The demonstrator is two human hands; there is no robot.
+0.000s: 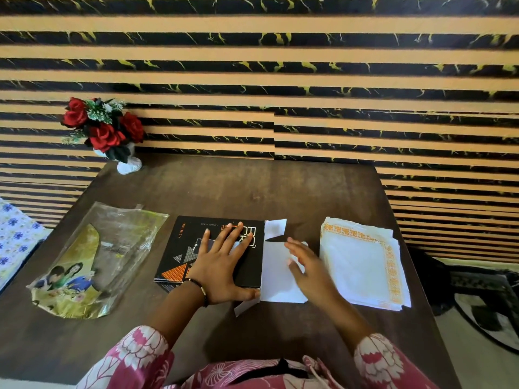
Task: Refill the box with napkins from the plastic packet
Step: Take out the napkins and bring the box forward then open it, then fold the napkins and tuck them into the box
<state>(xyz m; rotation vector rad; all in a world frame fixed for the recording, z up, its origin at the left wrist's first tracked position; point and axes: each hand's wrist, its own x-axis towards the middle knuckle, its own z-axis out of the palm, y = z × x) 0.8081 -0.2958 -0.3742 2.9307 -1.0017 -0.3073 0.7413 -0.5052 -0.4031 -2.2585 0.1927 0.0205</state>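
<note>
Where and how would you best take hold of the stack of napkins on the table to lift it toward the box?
Probably by the near right corner of the napkin stack, coming from the right with the right hand. The stack lies flat, slightly fanned, its edges free there; thumb above and fingers beneath would keep the sheets together.

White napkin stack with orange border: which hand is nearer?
Right. The right hand hovers just left of the white napkin stack; the left hand lies flat on the black box, farther left.
</note>
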